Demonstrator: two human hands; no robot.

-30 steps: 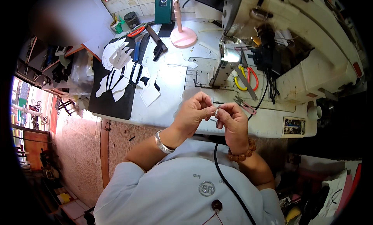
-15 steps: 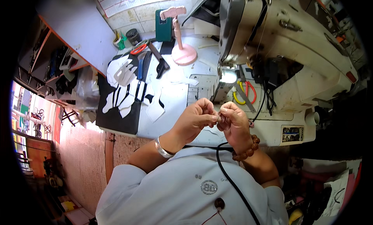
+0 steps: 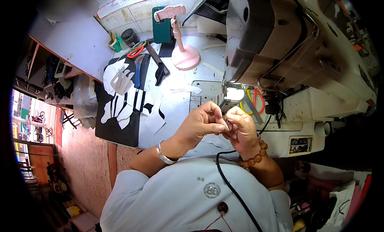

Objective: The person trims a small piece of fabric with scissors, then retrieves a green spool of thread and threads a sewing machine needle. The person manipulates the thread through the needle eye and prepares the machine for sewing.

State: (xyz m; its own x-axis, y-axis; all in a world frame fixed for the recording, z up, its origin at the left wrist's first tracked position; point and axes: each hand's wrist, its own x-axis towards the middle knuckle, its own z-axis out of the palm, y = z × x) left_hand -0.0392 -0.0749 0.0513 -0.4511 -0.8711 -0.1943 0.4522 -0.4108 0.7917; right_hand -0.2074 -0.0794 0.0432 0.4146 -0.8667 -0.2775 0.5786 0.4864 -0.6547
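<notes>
So the thing in play is a tiny dark piece [image 3: 229,124], pinched in midair between the fingertips of both hands over the front edge of the table; too small and too covered up for me to say what it is. The left hand [image 3: 203,123] has thumb and index finger closed tight on it, other fingers curled in, and the right hand [image 3: 242,130] does much the same from its side, so the two are basically touching at the tips. Silver bangle [image 3: 161,153] on the left wrist, chunky brown bead bracelet [image 3: 253,160] on the right. Just past the hands there's a white worktable [image 3: 176,110] with a big beige sewing machine [image 3: 256,40] looming over its right side, plus scissors with red and yellow handles [image 3: 262,102] lying partly behind the machine's head. Over on the left, a black mat [image 3: 118,139] has a pile of white cut-out pieces [image 3: 110,112] and a blue-handled tool [image 3: 138,74] on it. Farther back stands a pink holder [image 3: 186,58] on a round base, near a dark green case [image 3: 161,30]. A black cord [image 3: 230,183] runs down over the person's pale shirt [image 3: 168,192].
</notes>
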